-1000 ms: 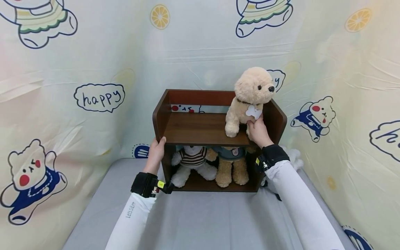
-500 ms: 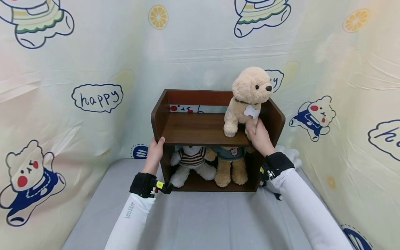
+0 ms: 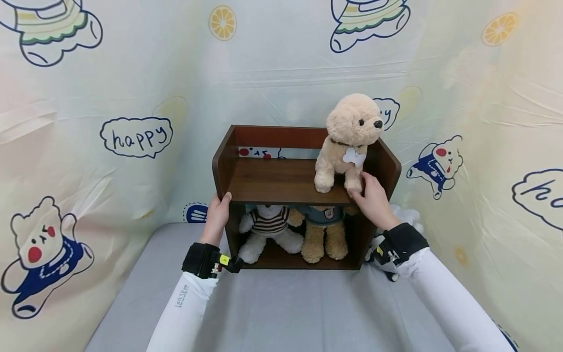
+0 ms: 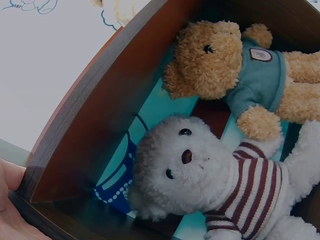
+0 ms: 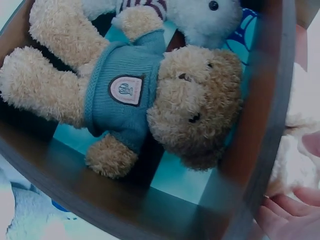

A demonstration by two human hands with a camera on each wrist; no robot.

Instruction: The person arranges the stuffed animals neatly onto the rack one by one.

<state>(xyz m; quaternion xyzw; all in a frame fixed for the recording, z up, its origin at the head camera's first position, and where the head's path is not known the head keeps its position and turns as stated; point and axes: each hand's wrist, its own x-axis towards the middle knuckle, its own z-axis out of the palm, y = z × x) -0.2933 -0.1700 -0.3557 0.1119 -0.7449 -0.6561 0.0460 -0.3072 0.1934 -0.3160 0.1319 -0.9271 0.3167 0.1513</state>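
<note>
A dark brown two-tier wooden shelf (image 3: 274, 182) stands on the grey surface. My left hand (image 3: 215, 215) grips its left side panel at the middle board, thumb on the front edge. A cream plush dog (image 3: 347, 132) with a white bone-shaped tag sits on the right of the upper tier, facing right. My right hand (image 3: 374, 200) is at the dog's front paw, thumb and fingers spread apart around it, fingertips against the fur. Below sit a white plush bear (image 4: 185, 165) in a striped sweater and a tan teddy bear (image 5: 195, 105) in a teal sweater.
Behind the right forearm, a pale grey plush toy (image 3: 406, 215) lies against the shelf's right side, partly hidden. A patterned curtain (image 3: 272, 73) hangs close behind and along both sides. The grey table cover (image 3: 281, 313) extends in front of the shelf.
My right hand has loosened from the dog's leg and slid down and to the right, to the paw. The dog stays seated. My left hand keeps its grip on the shelf.
</note>
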